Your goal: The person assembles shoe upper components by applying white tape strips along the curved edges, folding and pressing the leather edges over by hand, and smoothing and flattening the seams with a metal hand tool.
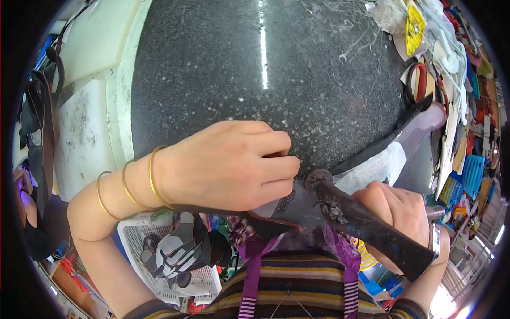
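My left hand [228,165], with thin gold bangles on the wrist, is closed with its fingers curled over a dark leather-like piece [300,207] at the near table edge. The fingertips and exactly what they pinch are hidden beneath the hand. In my right hand [393,210] is a dark, worn hammer [372,231], gripped by its handle. The hammer's round face [320,179] lies just right of my left fingers, over the dark piece. Beyond my right hand a long dark piece with a whitish lining [380,165] stretches toward the right.
The dark speckled tabletop [239,69] has loose threads and scraps. Scissors with red-lined handles [418,82] and a yellow piece [414,29] lie at the right edge. White sheets [85,138] stand left. Below, a white plastic basket [130,234] holds black, grey and white items.
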The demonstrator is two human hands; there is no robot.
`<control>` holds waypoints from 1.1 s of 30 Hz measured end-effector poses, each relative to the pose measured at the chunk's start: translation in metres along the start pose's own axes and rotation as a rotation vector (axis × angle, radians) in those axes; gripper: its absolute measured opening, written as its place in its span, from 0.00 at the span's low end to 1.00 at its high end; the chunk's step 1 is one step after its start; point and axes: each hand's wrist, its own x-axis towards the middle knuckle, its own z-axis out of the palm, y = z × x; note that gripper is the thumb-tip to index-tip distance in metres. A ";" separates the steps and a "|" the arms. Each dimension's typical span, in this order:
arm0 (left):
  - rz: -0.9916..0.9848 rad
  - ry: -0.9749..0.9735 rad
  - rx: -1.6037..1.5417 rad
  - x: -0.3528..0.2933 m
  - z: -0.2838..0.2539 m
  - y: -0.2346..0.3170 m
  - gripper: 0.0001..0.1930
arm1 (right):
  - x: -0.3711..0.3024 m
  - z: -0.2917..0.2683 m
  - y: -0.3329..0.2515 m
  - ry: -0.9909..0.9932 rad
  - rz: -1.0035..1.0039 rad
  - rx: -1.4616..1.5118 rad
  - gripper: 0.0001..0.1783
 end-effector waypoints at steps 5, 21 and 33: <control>-0.044 -0.022 -0.044 -0.011 0.004 -0.001 0.11 | 0.016 0.000 -0.005 0.219 -0.068 -0.150 0.11; -0.095 -0.065 -0.018 -0.001 0.009 -0.001 0.13 | -0.004 0.009 0.009 0.116 -0.111 -0.112 0.14; -0.282 -0.037 -0.168 0.000 0.001 0.000 0.10 | 0.007 0.008 0.030 0.116 -0.229 0.108 0.12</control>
